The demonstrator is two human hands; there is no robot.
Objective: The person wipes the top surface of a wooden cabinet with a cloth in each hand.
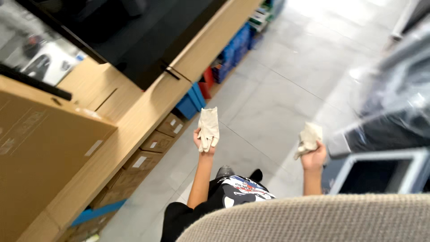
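My left hand point(200, 142) is raised in front of me and pinches a pale beige work glove point(208, 127) that hangs flat, fingers pointing down. My right hand point(313, 157) grips a second beige glove point(309, 137), bunched up in the fist with its end sticking out above. Both arms are bare and stretched forward over a grey tiled floor point(277, 98). Below them I see a black shirt with a printed picture point(242, 188).
A long wooden shelf point(148, 107) runs along the left, carrying large flat screens point(134, 31) and a big cardboard box point(40, 152). Brown cartons point(156, 141) and blue crates point(192, 101) sit beneath it. A plastic-wrapped appliance point(394, 112) stands at right. A beige brim point(313, 219) fills the bottom.
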